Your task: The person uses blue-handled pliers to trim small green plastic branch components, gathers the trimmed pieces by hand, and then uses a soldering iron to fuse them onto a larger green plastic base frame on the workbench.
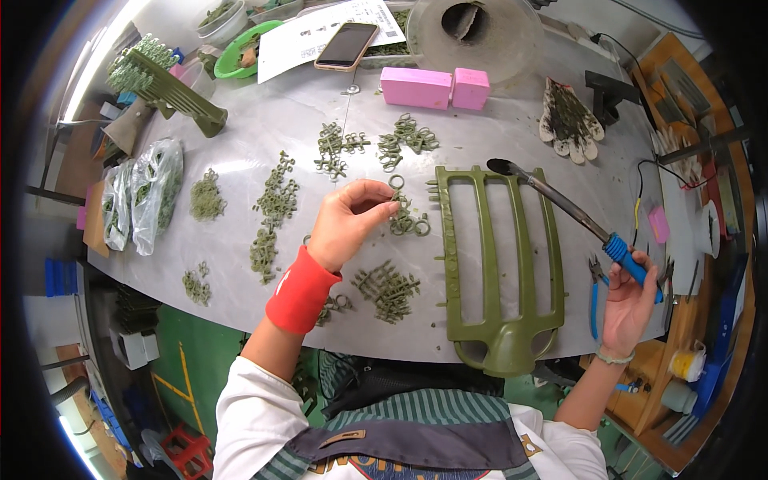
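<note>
The left hand [348, 216] hovers over the middle of the grey counter [264, 120], its fingertips pinched together on a small olive-green ring part [397, 182] or just touching it; the contact itself is too small to confirm. The right hand [632, 308] is closed around the blue handle of a soldering-type tool [560, 200], held off the counter's right edge. The tool's long axis runs diagonally, from the handle at lower right up and left to its dark spoon-shaped tip, which points toward the far left and lies over the top bar of the olive-green plastic rake frame [496, 264]. The frame lies flat between the two hands, its long axis running away from the person, the socket end nearest the body and the barred end farthest. The ring part sits just left of the frame's upper left corner, so the left hand is clearly the nearer one to it, while the tool tip stands a little to its right. Loose clusters of green sprue parts [388, 290] lie near the left hand.
</note>
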The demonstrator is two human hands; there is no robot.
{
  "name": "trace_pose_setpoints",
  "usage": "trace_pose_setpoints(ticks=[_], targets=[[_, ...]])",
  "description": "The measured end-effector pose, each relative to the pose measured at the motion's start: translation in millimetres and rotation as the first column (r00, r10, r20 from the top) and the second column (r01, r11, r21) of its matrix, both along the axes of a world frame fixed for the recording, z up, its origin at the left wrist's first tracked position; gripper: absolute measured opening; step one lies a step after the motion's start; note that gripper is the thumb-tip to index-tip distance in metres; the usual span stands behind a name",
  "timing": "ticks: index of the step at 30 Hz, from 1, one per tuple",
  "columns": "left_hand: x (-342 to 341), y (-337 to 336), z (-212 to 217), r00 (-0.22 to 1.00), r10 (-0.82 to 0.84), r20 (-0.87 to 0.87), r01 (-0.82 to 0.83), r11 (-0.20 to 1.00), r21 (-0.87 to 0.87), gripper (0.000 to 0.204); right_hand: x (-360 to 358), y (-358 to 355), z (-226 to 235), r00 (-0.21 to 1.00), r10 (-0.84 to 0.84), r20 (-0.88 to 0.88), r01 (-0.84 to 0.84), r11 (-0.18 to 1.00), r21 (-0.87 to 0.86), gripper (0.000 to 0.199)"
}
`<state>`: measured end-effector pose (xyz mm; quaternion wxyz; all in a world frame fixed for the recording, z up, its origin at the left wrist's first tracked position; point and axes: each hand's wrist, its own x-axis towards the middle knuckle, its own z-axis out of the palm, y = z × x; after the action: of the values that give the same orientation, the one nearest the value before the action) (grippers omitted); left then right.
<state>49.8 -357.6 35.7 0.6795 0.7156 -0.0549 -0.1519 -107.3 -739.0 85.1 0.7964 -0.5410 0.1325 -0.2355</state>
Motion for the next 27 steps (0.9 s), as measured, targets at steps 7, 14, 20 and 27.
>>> trace_pose_setpoints(ticks=[7, 14, 20, 27], targets=[[32.7, -30.4, 4.2, 0.977, -0.071, 0.203, 0.034, 0.983, 0.18, 0.018, -1.8, 1.4, 8.8, 0.997, 0.07, -0.03, -0.071, 0.997, -0.017, 0.031], [46.7, -45.5, 11.1, 0.993, -0.116, -0.007, 0.116, 0.993, -0.005, 0.019, -11.9, -0.8, 11.0, 0.997, 0.038, -0.064, -0.04, 0.999, -0.025, 0.032], [31.8, -27.0, 15.7, 0.974, -0.081, -0.214, 0.054, 0.99, -0.131, 0.018, -8.7, -0.3, 3.0, 0.997, 0.039, -0.064, -0.039, 0.999, 0.006, 0.032], [16.8, -9.0, 16.0, 0.963, -0.085, -0.255, 0.014, 0.963, -0.269, 0.017, -4.4, 5.4, 1.6, 0.997, 0.02, -0.075, -0.022, 1.0, -0.016, 0.03]])
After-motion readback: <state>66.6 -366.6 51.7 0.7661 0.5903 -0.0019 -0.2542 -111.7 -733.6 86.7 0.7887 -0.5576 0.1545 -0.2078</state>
